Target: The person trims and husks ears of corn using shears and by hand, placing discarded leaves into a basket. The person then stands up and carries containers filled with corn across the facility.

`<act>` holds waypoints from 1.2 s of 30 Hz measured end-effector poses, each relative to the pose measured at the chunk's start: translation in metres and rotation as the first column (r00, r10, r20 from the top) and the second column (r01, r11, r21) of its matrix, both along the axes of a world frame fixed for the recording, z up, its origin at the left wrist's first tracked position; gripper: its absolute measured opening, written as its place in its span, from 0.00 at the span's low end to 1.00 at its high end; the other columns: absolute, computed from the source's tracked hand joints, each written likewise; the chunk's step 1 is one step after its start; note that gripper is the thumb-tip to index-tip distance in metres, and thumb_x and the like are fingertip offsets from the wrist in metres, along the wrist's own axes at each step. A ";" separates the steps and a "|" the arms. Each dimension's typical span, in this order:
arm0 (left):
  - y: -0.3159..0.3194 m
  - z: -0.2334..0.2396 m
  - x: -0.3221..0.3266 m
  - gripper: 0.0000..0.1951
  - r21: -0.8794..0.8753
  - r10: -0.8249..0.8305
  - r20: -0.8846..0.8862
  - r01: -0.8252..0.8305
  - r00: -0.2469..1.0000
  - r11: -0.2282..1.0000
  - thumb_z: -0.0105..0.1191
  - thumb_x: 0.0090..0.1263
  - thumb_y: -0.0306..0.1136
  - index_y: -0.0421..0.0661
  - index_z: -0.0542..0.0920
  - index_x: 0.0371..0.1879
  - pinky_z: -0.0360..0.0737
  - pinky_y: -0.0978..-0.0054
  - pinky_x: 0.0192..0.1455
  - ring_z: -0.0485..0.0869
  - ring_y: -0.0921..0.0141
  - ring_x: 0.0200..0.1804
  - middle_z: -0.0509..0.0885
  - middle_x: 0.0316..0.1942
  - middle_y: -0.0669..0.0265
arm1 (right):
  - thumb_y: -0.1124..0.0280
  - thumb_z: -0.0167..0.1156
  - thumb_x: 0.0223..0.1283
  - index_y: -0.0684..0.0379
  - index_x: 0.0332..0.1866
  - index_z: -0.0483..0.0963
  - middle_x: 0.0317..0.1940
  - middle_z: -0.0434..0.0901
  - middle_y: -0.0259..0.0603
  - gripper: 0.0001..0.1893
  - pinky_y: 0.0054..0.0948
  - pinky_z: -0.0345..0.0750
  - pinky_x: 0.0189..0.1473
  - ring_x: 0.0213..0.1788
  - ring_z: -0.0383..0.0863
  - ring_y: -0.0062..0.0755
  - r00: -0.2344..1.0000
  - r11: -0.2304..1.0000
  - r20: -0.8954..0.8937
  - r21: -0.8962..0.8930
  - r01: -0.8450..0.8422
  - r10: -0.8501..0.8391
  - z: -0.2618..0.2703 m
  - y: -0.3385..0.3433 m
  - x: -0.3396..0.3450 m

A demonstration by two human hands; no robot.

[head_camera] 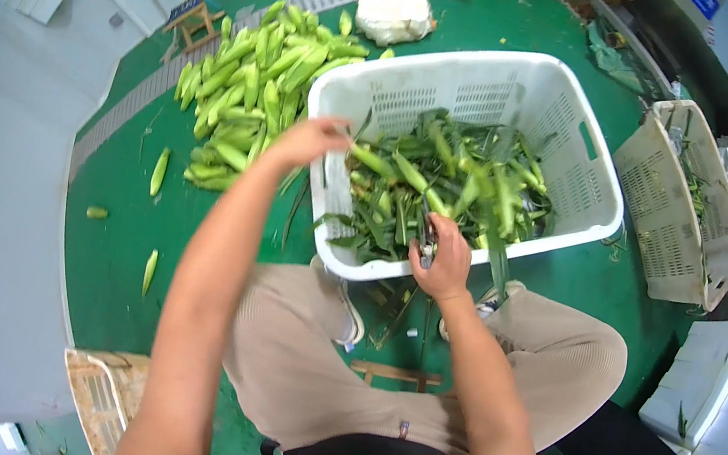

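A white plastic crate (410, 78) stands before me, holding green corn ears in husks (414, 180) and long loose leaves (371, 229). At its near wall, my right hand (447, 255) grips a cutting tool (429, 238) that looks like pruning shears; its tip lies among the leaves. Above the crate's left rim is my left hand (315, 141), its fingers close to one ear's end; whether they hold anything cannot be made out. To the left of the crate, many husked-over corn ears (251, 81) are heaped on the green floor.
Single ears (159, 171) lie left of the heap. Behind it is a white block-like bundle (395, 14). A second crate (657, 181) with leaf scraps stands at right, near white foam boxes (697, 377). A person's dark-clothed leg (643, 450) extends at lower right.
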State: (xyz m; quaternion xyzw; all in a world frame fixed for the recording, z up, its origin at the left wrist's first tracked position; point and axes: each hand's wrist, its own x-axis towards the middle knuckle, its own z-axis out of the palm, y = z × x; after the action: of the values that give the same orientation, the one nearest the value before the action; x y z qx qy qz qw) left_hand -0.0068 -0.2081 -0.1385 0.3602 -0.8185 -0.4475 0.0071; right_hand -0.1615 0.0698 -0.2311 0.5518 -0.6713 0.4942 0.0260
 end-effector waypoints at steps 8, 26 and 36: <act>-0.006 -0.044 0.240 0.13 -0.136 0.678 -0.616 -0.902 0.401 0.411 0.57 0.67 0.35 0.40 0.80 0.46 0.74 0.79 0.43 0.79 0.75 0.38 0.83 0.35 0.67 | 0.68 0.64 0.53 0.61 0.59 0.68 0.49 0.77 0.48 0.27 0.36 0.75 0.50 0.47 0.79 0.45 0.997 0.948 -0.015 0.311 0.071 -0.070 0.003 -0.003 -0.006; 0.167 -0.353 0.411 0.61 -0.190 0.649 0.727 -0.974 -0.225 -0.124 0.51 0.49 0.77 0.58 0.34 0.75 0.56 0.34 0.65 0.38 0.43 0.75 0.34 0.74 0.44 | 0.81 0.52 0.62 0.64 0.66 0.56 0.57 0.72 0.49 0.26 0.36 0.69 0.59 0.56 0.74 0.38 0.975 0.909 0.222 0.406 -0.100 0.008 -0.012 0.009 -0.011; 0.220 -0.362 0.332 0.26 -0.181 0.908 0.413 -0.983 -0.065 0.012 0.62 0.55 0.35 0.51 0.68 0.53 0.76 0.53 0.53 0.76 0.44 0.49 0.65 0.56 0.49 | 0.79 0.53 0.59 0.64 0.65 0.58 0.53 0.74 0.47 0.27 0.31 0.69 0.57 0.52 0.74 0.33 0.981 0.880 0.179 0.475 -0.025 -0.068 -0.010 0.005 -0.008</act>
State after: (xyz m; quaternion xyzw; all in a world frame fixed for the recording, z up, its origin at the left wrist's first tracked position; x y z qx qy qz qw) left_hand 0.3250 0.0123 -0.5009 0.9118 -0.2663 -0.2927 0.1096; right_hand -0.1698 0.0746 -0.2409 0.4839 -0.7773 0.3647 -0.1689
